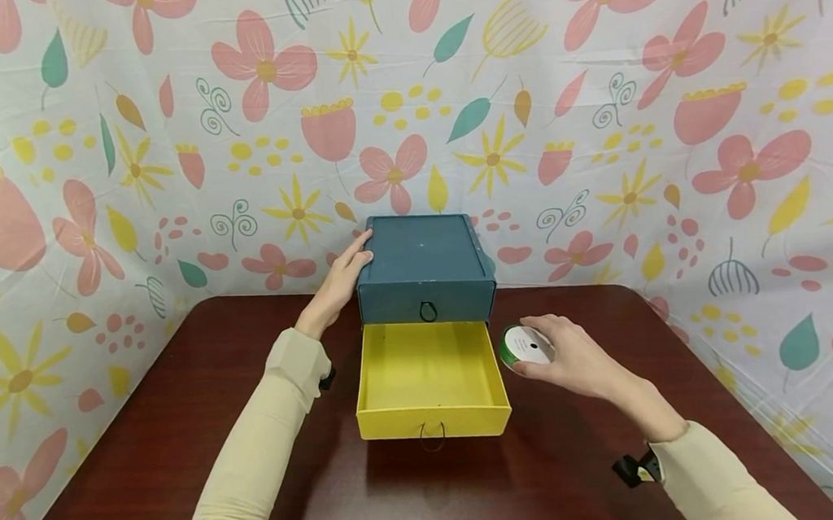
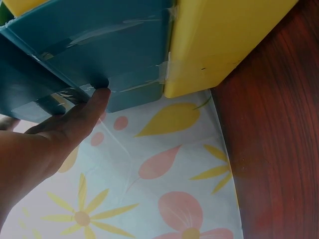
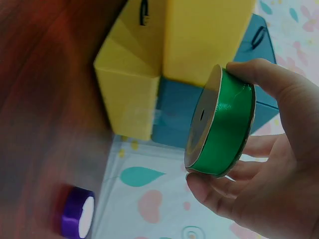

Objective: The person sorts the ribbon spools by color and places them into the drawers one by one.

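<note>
A spool of green ribbon with a white label is held by its edges between the thumb and fingers of my right hand, just right of the pulled-out yellow drawer. That drawer juts toward me from under a blue drawer with a small dark loop handle. Nothing lies inside the yellow drawer. My left hand rests against the left side of the blue drawer unit, fingers extended along its upper edge; in the left wrist view a fingertip touches the blue wall.
A spool of purple ribbon stands on the dark red-brown table, seen in the right wrist view. Behind the drawers hangs a white cloth printed with flowers and leaves, close along the table's back edge.
</note>
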`<state>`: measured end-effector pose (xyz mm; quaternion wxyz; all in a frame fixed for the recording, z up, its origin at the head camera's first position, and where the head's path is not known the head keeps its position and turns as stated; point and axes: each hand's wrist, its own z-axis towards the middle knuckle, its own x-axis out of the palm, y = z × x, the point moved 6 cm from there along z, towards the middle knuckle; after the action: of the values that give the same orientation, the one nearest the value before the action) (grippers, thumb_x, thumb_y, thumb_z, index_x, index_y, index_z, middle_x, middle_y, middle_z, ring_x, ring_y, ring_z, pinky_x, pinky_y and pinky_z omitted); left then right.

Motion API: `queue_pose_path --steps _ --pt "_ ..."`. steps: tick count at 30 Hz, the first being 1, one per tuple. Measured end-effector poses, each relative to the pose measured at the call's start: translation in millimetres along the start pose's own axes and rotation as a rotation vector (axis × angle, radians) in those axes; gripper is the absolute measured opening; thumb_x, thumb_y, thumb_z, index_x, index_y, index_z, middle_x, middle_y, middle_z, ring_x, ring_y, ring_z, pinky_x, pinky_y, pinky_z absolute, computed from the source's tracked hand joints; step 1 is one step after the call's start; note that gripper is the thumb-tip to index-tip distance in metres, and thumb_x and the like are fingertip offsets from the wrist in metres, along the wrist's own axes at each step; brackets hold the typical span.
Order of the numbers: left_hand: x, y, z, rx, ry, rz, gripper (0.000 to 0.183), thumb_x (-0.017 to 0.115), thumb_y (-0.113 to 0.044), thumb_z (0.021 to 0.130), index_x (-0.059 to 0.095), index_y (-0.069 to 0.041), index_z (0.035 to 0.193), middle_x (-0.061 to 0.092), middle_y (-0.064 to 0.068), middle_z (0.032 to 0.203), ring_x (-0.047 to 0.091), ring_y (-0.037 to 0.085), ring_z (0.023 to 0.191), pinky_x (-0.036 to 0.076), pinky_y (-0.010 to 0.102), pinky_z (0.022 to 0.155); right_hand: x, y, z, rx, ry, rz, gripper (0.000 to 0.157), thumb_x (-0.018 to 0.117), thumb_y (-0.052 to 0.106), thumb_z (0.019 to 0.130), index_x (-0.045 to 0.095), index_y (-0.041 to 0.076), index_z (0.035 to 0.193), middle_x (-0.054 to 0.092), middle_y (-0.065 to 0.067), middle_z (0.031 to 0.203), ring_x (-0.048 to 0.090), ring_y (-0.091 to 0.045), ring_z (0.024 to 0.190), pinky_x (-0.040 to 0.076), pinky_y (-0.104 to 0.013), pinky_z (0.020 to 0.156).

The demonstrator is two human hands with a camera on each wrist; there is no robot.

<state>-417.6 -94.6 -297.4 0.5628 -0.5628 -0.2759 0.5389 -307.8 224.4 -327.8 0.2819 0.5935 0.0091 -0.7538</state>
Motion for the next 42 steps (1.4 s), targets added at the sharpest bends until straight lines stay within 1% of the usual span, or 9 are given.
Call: queue_pose_path --steps 3,9,15,20,24,27,32,34,42 --pt "1.6 -11.2 -7.8 -0.013 0.014 -0.006 0.055 0.034 -0.034 0.105 0.016 -0.026 0.157 0.007 0.001 0.164 0.007 0.028 0.152 0.013 0.056 0.120 -6.5 5.2 0.7 -0.010 -0.007 -0.003 0.069 0.076 0.039 0.078 0.056 0.001 0.132 0.061 -0.017 0.124 0.053 -0.025 0.097 0.045 -0.034 0.076" --pt "1.1 -13.2 -8.8 -0.015 0.013 -0.002 0.055 0.034 -0.033 0.105 0.017 -0.027 0.157 0.007 0.001 0.164 0.007 0.027 0.152 0.014 0.055 0.120 -14.3 21.0 4.4 -0.049 -0.020 0.021 0.068 0.077 0.039 0.077 0.057 0.003 0.131 0.060 -0.014 0.125 0.053 -0.024 0.098 0.044 -0.036 0.078" --pt "0.0 -11.3 -6.4 -0.012 0.008 -0.004 0.054 0.034 -0.033 0.105 0.017 -0.026 0.157 0.007 0.002 0.164 0.007 0.028 0.152 0.013 0.056 0.120 -11.7 43.2 11.3 -0.081 0.011 0.052 0.067 0.077 0.039 0.078 0.057 0.005 0.132 0.061 -0.010 0.122 0.052 -0.021 0.097 0.044 -0.033 0.077" --pt "-1.6 4.2 3.6 -0.008 -0.008 -0.004 0.054 0.035 -0.037 0.105 0.018 -0.031 0.156 0.008 -0.002 0.164 0.007 0.025 0.152 0.012 0.055 0.121 -5.3 60.7 16.1 -0.096 0.052 0.059 0.069 0.077 0.041 0.079 0.055 0.008 0.135 0.060 -0.009 0.125 0.051 -0.019 0.099 0.045 -0.032 0.077" --pt "-1.8 14.2 8.8 0.000 -0.026 0.015 0.053 0.035 -0.043 0.104 0.020 -0.036 0.154 0.010 -0.004 0.164 0.010 0.024 0.152 0.014 0.053 0.121 0.1 72.3 19.8 -0.114 0.072 0.074 0.071 0.077 0.041 0.078 0.053 0.009 0.137 0.059 -0.009 0.129 0.051 -0.021 0.104 0.046 -0.036 0.083" --pt "-1.3 14.7 9.0 0.016 -0.024 0.011 0.054 0.035 -0.045 0.103 0.021 -0.036 0.154 0.011 -0.004 0.164 0.012 0.024 0.151 0.014 0.054 0.120 3.8 79.4 23.0 -0.150 0.067 0.089 0.071 0.078 0.041 0.078 0.054 0.007 0.136 0.059 -0.010 0.128 0.052 -0.022 0.105 0.046 -0.037 0.084" --pt "-1.1 15.3 9.3 0.034 -0.007 -0.001 0.055 0.035 -0.045 0.103 0.018 -0.034 0.155 0.009 -0.004 0.164 0.014 0.025 0.151 0.014 0.054 0.120 14.6 89.7 30.2 -0.209 0.073 0.106 0.069 0.078 0.040 0.077 0.057 0.004 0.132 0.061 -0.010 0.122 0.052 -0.021 0.100 0.047 -0.032 0.078" --pt "-1.4 15.3 9.7 0.033 -0.008 0.001 0.055 0.035 -0.045 0.103 0.018 -0.034 0.155 0.009 -0.004 0.164 0.014 0.025 0.151 0.014 0.054 0.120 20.5 92.1 33.1 -0.215 0.086 0.099 0.069 0.077 0.041 0.078 0.058 0.004 0.131 0.061 -0.010 0.121 0.052 -0.020 0.099 0.047 -0.030 0.076" --pt "-3.1 15.4 11.3 0.024 -0.029 0.016 0.055 0.035 -0.043 0.103 0.020 -0.034 0.155 0.011 -0.004 0.164 0.010 0.023 0.152 0.016 0.054 0.120 38.3 100.9 41.9 -0.206 0.128 0.066 0.067 0.076 0.043 0.077 0.058 0.006 0.130 0.060 -0.010 0.122 0.053 -0.021 0.102 0.052 -0.033 0.082"
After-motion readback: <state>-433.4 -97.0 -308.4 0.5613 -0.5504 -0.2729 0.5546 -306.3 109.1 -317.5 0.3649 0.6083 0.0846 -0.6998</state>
